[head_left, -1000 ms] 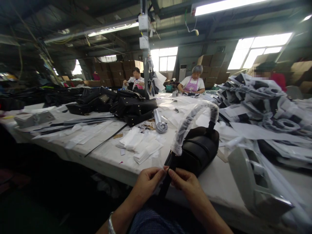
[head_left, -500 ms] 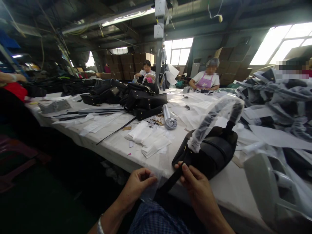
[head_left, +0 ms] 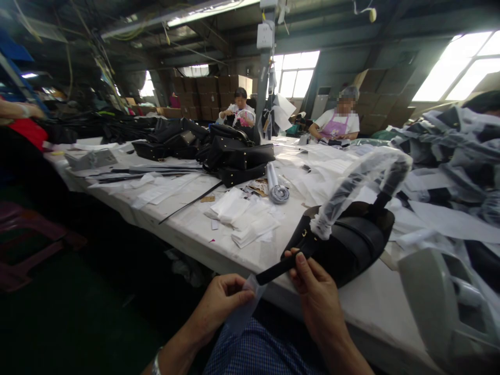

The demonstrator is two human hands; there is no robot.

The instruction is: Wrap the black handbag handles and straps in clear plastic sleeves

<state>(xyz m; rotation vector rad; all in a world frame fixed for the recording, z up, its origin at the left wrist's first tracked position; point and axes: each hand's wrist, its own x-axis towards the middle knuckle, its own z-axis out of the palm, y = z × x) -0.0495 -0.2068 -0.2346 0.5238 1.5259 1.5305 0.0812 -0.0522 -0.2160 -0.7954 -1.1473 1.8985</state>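
A black handbag (head_left: 347, 245) lies on the white table (head_left: 187, 229), its handle (head_left: 363, 182) wrapped in clear plastic. A black strap (head_left: 275, 270) runs from the bag toward me. My right hand (head_left: 312, 291) pinches that strap close to the bag. My left hand (head_left: 219, 302) is closed on a piece of clear plastic film (head_left: 244, 307) that reaches the strap's free end.
Stacks of white paper slips (head_left: 246, 216), a grey roll (head_left: 277, 190) and a pile of black bags (head_left: 222, 151) lie farther along the table. Two people sit working at the far end. Plastic-wrapped goods (head_left: 449, 156) heap up on the right. A grey tape dispenser (head_left: 437, 297) stands near right.
My hands have drawn apart: the left one pulled the clear film down off the strap's end, while the right slid up the strap toward the bag. The view shifted left.
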